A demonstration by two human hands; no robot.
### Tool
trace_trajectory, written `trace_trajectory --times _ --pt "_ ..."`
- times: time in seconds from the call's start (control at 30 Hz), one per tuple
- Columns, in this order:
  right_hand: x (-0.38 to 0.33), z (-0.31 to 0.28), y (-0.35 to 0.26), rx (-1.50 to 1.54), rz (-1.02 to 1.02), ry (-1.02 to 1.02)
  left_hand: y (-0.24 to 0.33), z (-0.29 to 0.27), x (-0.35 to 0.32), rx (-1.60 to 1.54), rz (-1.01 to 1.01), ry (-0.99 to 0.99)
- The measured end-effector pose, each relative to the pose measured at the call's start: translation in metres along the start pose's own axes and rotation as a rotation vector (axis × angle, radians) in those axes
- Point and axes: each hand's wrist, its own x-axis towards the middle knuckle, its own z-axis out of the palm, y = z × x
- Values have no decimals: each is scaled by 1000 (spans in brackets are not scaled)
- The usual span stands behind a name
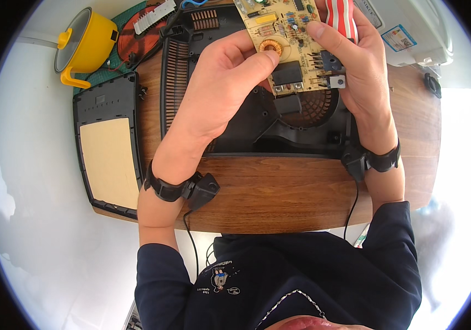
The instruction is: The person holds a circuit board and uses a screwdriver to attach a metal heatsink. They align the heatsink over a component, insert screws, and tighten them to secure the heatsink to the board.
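Nearest the person, the bare front strip of the round wooden table (279, 192) runs just behind the dark sleeves, and both forearms cross it, each wearing a black wrist strap with a small black unit and a thin cable.

Beyond that strip, on the table, lies an open black plastic housing (246, 126) with ribbed vents along its left wall and a round grille in its floor. To the left of the housing, overhanging the table's left edge, rests a black flat panel (109, 159) with a pale tan rectangle on its face.

Above the housing, the left hand (222, 93) pinches the yellow circuit board (287, 41) between thumb and fingers at its lower left corner, the thumb tip pressing beside a copper coil. The right hand (359, 71) closes on the board's right edge, thumb on top near the black components, and it also seems to hold a red-and-white striped handle (341, 16), though the frame's top edge cuts it off. The board is lifted clear of the housing, tilted toward the camera.

Farther back, left of the housing, sit a copper-coloured round coil disc (145, 33) and a yellow pot (84, 44). Behind the housing to the right stands a white appliance (411, 30).
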Motion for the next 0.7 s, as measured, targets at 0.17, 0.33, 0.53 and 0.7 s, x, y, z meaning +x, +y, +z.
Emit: trace_trajectory --times 0.17,0.33,0.53,0.7 --pt "1 -1 1 15 22 -9 -1 3 -1 -13 23 18" --pt "2 -4 0 -3 53 -4 -1 -1 0 -54 14 -35" --pt "3 -3 2 37 28 -29 -1 -1 -1 -88 23 -15" --pt "4 -4 2 9 56 -16 -6 -1 0 -73 61 -9"
